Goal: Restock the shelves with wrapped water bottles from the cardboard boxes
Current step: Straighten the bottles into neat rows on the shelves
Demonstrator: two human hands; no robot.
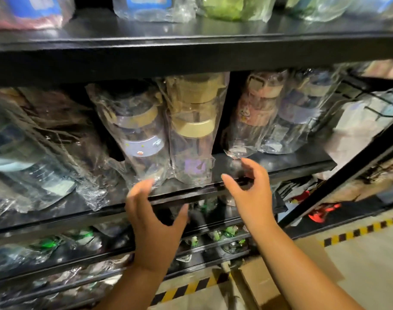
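Note:
Two wrapped water bottles stand side by side on the middle black shelf (269, 163): one with a pale label (142, 142) on the left, one with gold lids (192, 130) on the right. My left hand (153, 222) is open just below and in front of the left bottle, fingertips near its wrap. At the shelf's front edge, my right hand (249, 189) is open to the right of the gold-lid bottle, holding nothing. A cardboard box (269, 285) lies on the floor below my right forearm.
More wrapped bottles fill the shelf: pink and blue ones (273, 113) at the right, clear ones (34, 153) at the left. Shelves above and below hold more wrapped goods. A black upright post (338, 180) runs diagonally at right. Yellow-black tape (358, 231) marks the floor.

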